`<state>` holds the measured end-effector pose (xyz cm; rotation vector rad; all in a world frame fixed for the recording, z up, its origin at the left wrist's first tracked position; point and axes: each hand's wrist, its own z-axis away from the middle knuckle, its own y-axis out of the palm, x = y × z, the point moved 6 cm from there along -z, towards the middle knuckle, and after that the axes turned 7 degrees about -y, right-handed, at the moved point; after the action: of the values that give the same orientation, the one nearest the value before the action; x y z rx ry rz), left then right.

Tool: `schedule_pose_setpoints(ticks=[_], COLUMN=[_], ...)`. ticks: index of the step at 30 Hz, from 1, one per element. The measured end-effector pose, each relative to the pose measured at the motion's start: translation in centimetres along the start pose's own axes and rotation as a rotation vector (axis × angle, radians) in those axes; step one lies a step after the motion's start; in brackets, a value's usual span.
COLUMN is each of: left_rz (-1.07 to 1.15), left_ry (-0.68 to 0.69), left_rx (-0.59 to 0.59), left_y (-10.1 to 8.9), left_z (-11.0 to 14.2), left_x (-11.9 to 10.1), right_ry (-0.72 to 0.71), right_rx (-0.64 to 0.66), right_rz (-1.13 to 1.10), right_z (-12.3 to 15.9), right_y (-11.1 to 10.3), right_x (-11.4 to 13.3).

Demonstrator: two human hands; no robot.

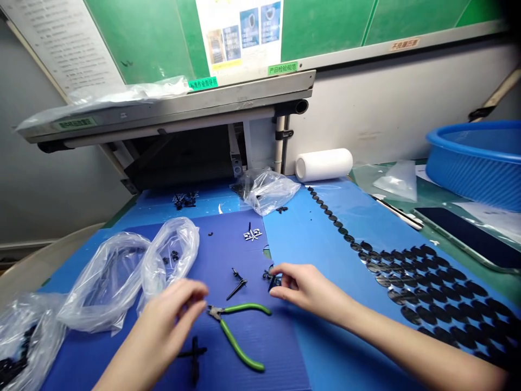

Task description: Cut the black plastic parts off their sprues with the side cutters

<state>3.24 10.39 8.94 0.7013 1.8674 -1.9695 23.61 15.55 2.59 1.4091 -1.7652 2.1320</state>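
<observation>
My right hand (pixel 303 287) rests on the blue sheet (pixel 317 233) and pinches a small black plastic part (pixel 274 281) between its fingertips. My left hand (pixel 171 317) hovers with fingers curled together, holding nothing that I can see, its fingertips close to the jaws of green-handled cutters (pixel 238 331) lying on the darker blue sheet. A thin black sprue piece (pixel 237 283) lies just above the cutters. Another black sprue (pixel 194 355) lies below my left hand.
Clear plastic bags (pixel 134 271) lie at the left, another bag (pixel 266 187) at the back. Several black oval parts (pixel 427 282) lie in rows at the right. A white roll (pixel 323 164), a blue basin (pixel 478 160) and a conveyor (pixel 171 111) stand behind.
</observation>
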Motion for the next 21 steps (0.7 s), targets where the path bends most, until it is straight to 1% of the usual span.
schedule_pose_setpoints(ticks=[2,5,7,10,13,15,18,21], left_rz=[-0.06,-0.065,-0.071,-0.061,-0.055,-0.077,-0.117,-0.149], left_ry=[0.114,0.272,0.335,0.392,0.424,0.426,0.398,0.342], left_rx=[0.088,0.252,0.344,0.475,0.609,0.626,0.523,0.431], left_y=[0.8,3.7,5.6,7.6,9.3,10.0,10.2,9.3], left_z=[-2.7,-6.4,-8.1,-9.3,-9.3,-9.2,-9.6,-10.6], left_x=[-0.1,-0.2,-0.4,-1.1,-2.3,-2.9,-3.2,-2.5], right_ry=[-0.001,-0.005,0.014,0.069,0.13,0.176,0.258,0.311], right_rx=[-0.03,-0.076,-0.103,-0.13,-0.155,-0.183,-0.264,-0.332], right_rz=[0.008,0.058,0.103,0.161,0.206,0.232,0.28,0.306], right_z=[-0.5,0.0,1.0,2.8,4.2,5.1,6.5,8.3], right_y=[0.4,-0.3,-1.0,-1.7,-1.9,-2.2,-2.7,-2.5], right_x=[0.3,0.8,0.9,0.7,0.0,-0.4,-0.4,0.6])
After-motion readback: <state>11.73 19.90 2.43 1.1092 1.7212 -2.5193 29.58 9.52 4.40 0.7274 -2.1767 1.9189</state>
